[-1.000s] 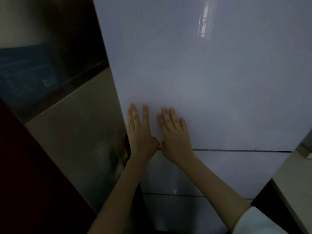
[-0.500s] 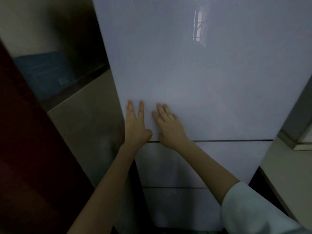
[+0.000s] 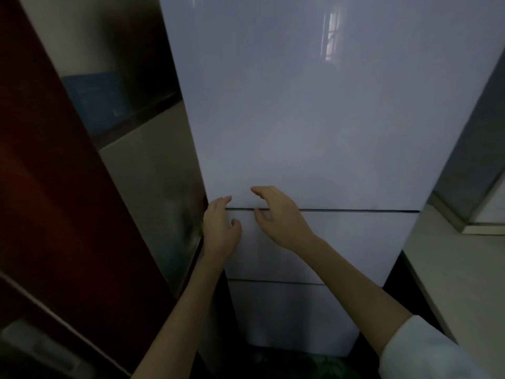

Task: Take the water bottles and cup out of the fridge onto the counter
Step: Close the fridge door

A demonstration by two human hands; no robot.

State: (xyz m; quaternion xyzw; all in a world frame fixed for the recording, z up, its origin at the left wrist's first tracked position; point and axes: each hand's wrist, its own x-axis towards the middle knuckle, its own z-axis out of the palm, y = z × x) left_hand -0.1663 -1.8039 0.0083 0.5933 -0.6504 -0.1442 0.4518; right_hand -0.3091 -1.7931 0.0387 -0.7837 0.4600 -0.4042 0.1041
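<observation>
Here, at the centre of the frame, the left hand and right hand hover with loosely curled fingers, holding nothing, at the dark seam under the closed upper door of the white fridge, while the pale surface lies at lower right.

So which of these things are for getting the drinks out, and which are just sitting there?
For the job:
- fridge, doors shut
- left hand and right hand, at the seam under the top door
- counter on the right

Just there:
- red panel on the left
- blue box beside the fridge

Bottles and cup: not visible.
</observation>
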